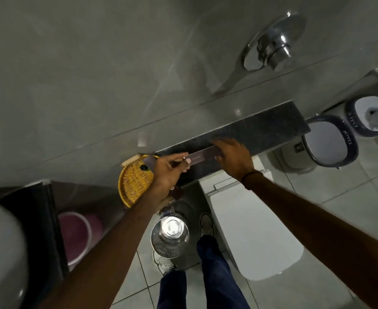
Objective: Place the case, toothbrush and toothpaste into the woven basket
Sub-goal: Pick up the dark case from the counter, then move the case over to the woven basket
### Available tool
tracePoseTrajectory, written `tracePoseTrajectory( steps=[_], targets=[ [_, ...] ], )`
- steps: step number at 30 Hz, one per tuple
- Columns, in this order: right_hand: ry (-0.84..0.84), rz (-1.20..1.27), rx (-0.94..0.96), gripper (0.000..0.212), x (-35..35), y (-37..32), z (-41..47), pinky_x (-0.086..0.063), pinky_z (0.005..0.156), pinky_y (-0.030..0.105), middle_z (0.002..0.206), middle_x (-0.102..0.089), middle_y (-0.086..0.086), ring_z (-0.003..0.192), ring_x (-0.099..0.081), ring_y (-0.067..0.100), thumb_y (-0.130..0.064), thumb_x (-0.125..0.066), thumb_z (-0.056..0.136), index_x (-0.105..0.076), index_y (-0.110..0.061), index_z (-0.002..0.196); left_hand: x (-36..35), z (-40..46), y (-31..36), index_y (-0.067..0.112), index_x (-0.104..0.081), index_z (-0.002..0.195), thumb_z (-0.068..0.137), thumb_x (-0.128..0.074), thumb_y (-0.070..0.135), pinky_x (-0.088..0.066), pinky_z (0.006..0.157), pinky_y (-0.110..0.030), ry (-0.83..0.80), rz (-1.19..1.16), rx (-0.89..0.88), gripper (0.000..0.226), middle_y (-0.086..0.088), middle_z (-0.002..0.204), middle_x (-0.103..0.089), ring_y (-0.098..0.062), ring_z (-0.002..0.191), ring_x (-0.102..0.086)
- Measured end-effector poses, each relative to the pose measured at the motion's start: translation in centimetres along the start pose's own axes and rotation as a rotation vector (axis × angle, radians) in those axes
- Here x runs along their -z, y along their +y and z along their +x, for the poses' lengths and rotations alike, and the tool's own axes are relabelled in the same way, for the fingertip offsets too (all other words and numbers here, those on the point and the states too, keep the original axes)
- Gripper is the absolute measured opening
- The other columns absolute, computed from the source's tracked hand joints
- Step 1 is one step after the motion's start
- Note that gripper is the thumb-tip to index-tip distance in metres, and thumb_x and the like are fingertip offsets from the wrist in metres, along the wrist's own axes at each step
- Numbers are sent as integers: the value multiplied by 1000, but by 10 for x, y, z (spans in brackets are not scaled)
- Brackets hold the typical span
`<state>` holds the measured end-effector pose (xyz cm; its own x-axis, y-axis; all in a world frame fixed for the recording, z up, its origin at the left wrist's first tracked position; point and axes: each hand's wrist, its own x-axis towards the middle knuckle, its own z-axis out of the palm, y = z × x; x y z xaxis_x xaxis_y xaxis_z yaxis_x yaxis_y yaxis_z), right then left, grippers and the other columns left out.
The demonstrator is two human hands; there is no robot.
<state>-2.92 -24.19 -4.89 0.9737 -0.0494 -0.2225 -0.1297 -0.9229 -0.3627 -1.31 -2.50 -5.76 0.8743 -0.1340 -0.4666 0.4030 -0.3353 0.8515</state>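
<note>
A long, flat, dark purple case (202, 156) is held lengthwise just above the dark stone ledge (270, 130). My left hand (168, 172) grips its left end with the thumb on top. My right hand (232, 157) covers its right end. A yellow woven basket (132, 186) sits at the ledge's left end, right beside and partly under my left hand. A small dark object (143, 167) lies in the basket, and a purple flap (149, 162) sticks out by my left fingers. I cannot make out a toothbrush or toothpaste.
A white toilet (250, 230) stands below the ledge, with a steel bin (170, 235) to its left. A chrome flush button (272, 45) is on the grey wall. A lidded bin (330, 143) and brush holder (370, 117) stand at right, a sink (0, 253) and pink bucket (76, 235) at left.
</note>
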Motion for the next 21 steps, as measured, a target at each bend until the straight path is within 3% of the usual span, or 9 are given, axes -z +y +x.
tracePoseTrajectory(
  steps=[3,6,9,11,14,17,19,21],
  targets=[
    [158,355,-226,60,12,-39,-30,-51,104,48,133,-61,10,125,-55,31,-24,-76,81,-53,-17,136,28,-38,3,9,-77,115,87,-77,9,-56,59,-7,112,-106,26,28,19,73,-74,8,63,-71],
    [226,753,-557,65,11,-86,-56,-53,101,47,125,-64,11,116,-61,28,-32,-85,73,-57,-10,127,57,-74,5,6,-78,112,86,-77,7,-58,64,-13,181,-218,80,26,11,75,-78,0,65,-72],
    [-9,1323,-786,34,6,-130,-78,-59,78,43,108,-68,12,93,-68,25,-30,-82,79,-64,-11,101,82,-107,4,-2,-74,117,86,-76,5,-62,85,-34,173,-340,123,31,-17,100,-79,-22,83,-75],
    [-176,1544,-734,25,5,-151,-88,-62,70,36,97,-67,12,85,-70,23,-27,-76,87,-64,-8,99,97,-124,1,-1,-74,115,86,-76,2,-64,75,-26,129,-410,129,29,-11,96,-81,-18,79,-78],
    [-174,1622,-635,22,8,-180,-96,-63,55,27,80,-66,8,62,-71,16,-22,-72,91,-64,-5,100,124,-150,0,9,-77,107,86,-75,-1,-62,62,-17,97,-514,136,23,-7,93,-82,-13,75,-79],
    [-166,1569,-577,20,17,-203,-101,-60,49,23,82,-71,11,60,-70,16,-23,-69,93,-66,-4,98,145,-167,1,7,-73,118,89,-70,-3,-64,69,-21,95,-503,115,30,-12,109,-78,-16,86,-78],
    [-159,1540,-543,18,23,-215,-103,-61,53,25,86,-74,12,64,-73,18,-24,-68,93,-66,-6,92,155,-174,-1,4,-69,124,93,-62,-8,-63,71,-23,114,-531,97,34,-13,114,-76,-20,94,-76],
    [-103,1459,-478,21,30,-229,-106,-64,73,35,99,-75,15,81,-76,25,-26,-67,94,-67,-5,100,162,-178,1,5,-71,121,96,-55,-8,-64,71,-25,104,-664,121,33,-14,113,-78,-24,99,-76]
  ],
)
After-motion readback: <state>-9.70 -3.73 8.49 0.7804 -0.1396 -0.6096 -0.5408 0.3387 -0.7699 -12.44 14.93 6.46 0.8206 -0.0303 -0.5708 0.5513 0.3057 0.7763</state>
